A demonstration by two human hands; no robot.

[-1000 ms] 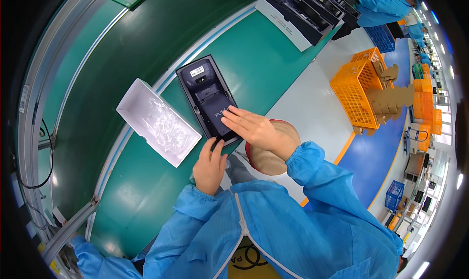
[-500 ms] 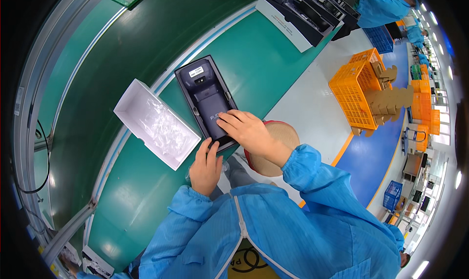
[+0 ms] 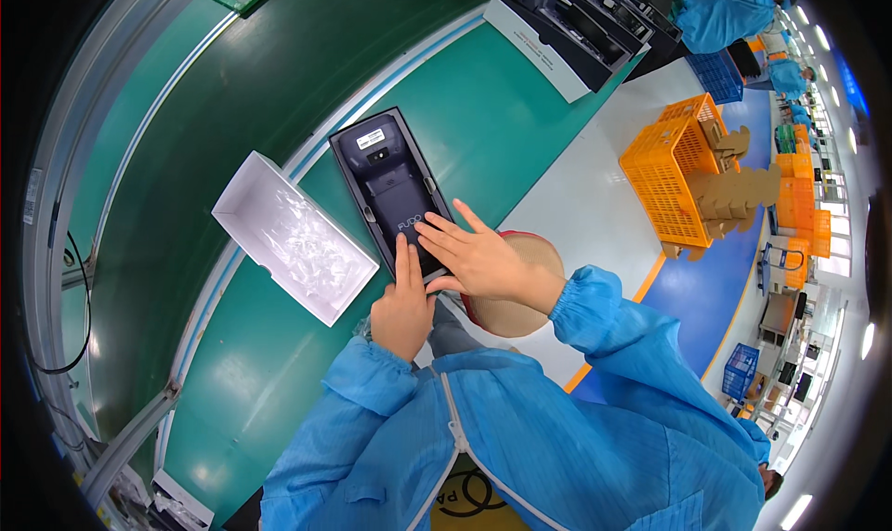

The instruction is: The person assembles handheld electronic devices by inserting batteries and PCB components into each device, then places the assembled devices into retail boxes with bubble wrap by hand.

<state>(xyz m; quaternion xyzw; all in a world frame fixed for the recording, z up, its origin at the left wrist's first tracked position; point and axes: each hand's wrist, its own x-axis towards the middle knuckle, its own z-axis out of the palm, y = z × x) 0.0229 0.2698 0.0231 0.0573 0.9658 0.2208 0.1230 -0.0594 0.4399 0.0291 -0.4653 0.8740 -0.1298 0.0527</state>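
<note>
A dark handheld device (image 3: pixel 386 173) lies in an open black box (image 3: pixel 344 164) on the green workbench, its back facing up with a white label near the far end. My right hand (image 3: pixel 485 263) rests on the near part of the device with fingers spread. Beside it, my left hand (image 3: pixel 402 310) touches the device's near end, two fingers stretched out along it. Neither hand wraps around anything. Just left of the black box stands a white box (image 3: pixel 251 196), open at the top, with crumpled clear plastic (image 3: pixel 321 248) inside.
Several open boxes with dark devices (image 3: pixel 567 34) stand at the bench's far right end. A round stool (image 3: pixel 520 294) is beside the bench. Orange crate (image 3: pixel 664 173) with cardboard pieces (image 3: pixel 739 196) stands on the floor. A co-worker in blue (image 3: pixel 725 15) is at the far right.
My left hand has moved up and right, onto the device's near end. My right hand has shifted slightly, its fingers spreading and its thumb now pointing toward the left hand.
</note>
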